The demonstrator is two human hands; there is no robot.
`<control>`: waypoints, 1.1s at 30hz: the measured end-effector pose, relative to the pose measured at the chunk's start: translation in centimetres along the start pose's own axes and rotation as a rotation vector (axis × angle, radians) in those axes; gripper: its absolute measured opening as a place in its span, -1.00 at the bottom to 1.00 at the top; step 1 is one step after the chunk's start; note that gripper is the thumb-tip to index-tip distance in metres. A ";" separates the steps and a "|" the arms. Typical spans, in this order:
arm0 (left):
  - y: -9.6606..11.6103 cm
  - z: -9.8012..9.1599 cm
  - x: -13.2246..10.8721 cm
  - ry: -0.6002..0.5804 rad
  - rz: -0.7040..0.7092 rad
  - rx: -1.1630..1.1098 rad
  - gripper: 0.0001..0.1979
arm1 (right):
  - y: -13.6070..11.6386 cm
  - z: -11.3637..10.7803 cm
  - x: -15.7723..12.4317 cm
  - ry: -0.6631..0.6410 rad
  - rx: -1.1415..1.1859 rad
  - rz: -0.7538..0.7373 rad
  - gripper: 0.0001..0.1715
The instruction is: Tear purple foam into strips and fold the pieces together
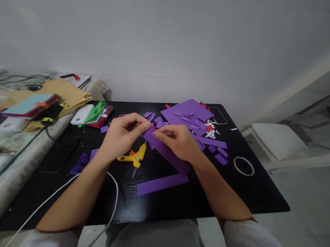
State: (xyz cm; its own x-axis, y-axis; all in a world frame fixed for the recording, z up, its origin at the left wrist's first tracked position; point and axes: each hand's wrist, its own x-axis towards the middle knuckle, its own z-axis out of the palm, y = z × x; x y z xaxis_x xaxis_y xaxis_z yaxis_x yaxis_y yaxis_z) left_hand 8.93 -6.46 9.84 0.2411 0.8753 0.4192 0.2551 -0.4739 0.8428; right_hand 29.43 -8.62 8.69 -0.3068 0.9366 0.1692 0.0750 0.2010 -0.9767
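Over the middle of the worktop [252, 196], the left hand [122, 134] and right hand [180, 140] pinch the far end of a purple paper strip [172, 157], apparently to steady it, a yellow glue gun [138, 157] lying near the left, presumably for easy reach.

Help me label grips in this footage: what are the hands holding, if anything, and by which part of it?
The left hand and right hand both hold a purple paper strip, pinched at its far end.
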 end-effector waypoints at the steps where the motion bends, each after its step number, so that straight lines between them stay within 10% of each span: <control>1: 0.0 -0.2 0.1 0.016 -0.010 -0.014 -0.85 | -0.1 -0.2 0.0 -0.012 -0.001 0.015 -0.72; 9: -0.2 -1.8 0.7 0.096 -0.075 -0.021 -0.83 | -0.4 -1.1 0.0 -0.027 -0.047 0.115 -0.73; 18: 0.3 -1.3 0.8 -0.141 -0.272 -0.105 -0.76 | -0.6 -0.9 0.0 -0.046 -0.052 0.154 -0.74; 33: -0.6 -5.4 1.8 0.231 -0.273 -0.240 -0.92 | -1.2 -5.3 0.2 -0.023 -0.020 0.197 -0.77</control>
State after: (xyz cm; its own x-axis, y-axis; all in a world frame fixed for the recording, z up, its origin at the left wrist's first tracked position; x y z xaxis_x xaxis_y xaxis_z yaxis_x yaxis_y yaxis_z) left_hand 4.10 -4.10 11.89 -0.0285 0.9769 0.2117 0.0491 -0.2102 0.9764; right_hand 34.27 -7.20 10.63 -0.3058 0.9517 -0.0278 0.1545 0.0208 -0.9878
